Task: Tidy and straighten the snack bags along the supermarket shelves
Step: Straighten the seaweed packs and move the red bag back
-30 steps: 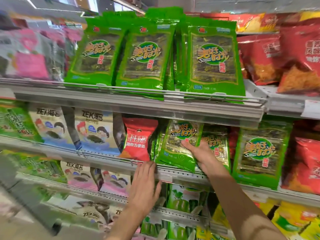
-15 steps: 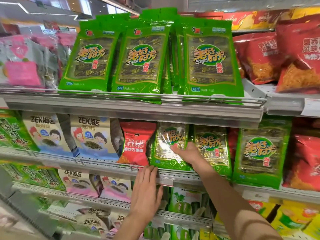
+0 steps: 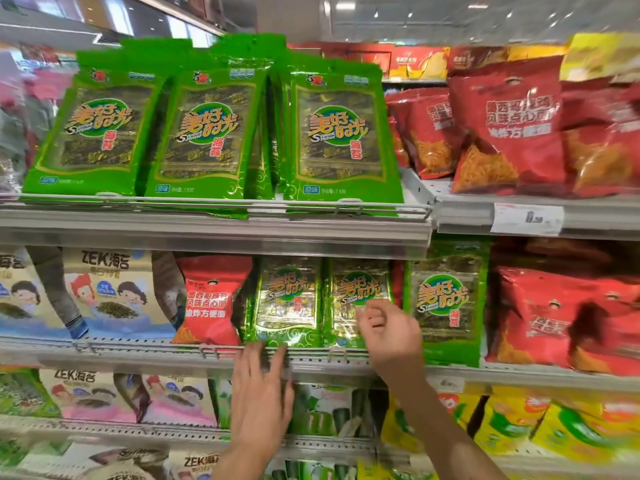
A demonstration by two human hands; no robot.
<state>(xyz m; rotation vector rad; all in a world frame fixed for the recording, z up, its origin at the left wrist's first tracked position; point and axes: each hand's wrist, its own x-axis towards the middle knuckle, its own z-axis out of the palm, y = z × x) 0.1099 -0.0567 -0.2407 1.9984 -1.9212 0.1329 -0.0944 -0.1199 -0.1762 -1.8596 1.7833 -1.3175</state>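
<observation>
Snack bags fill shelves across the head view, front to back. Upper shelf, upper left to centre of the frame: three rows of large green seaweed bags (image 3: 214, 133) leaning back behind a wire rail (image 3: 221, 202); red noodle-snack bags (image 3: 502, 126) at upper right, above a white price tag (image 3: 526, 219). Middle shelf, left to right: pale ZEK seaweed bags (image 3: 110, 296), one red bag (image 3: 211, 299) standing alone, two smaller green seaweed packs (image 3: 289, 301) upright side by side at centre, a third green pack (image 3: 446, 303) further right, more red bags (image 3: 568, 320) at right. Lower shelves: ZEK bags at lower left, yellow bags (image 3: 512, 420) at lower right.

Left hand (image 3: 259, 400), lower centre: fingers straight and spread, holding nothing, fingertips at the middle shelf's front edge (image 3: 138, 351) just under the left green pack. Right hand (image 3: 391, 330), right of centre: fingers loosely curled in front of the second green pack (image 3: 356, 289), gripping nothing visible; contact with the pack cannot be told.
</observation>
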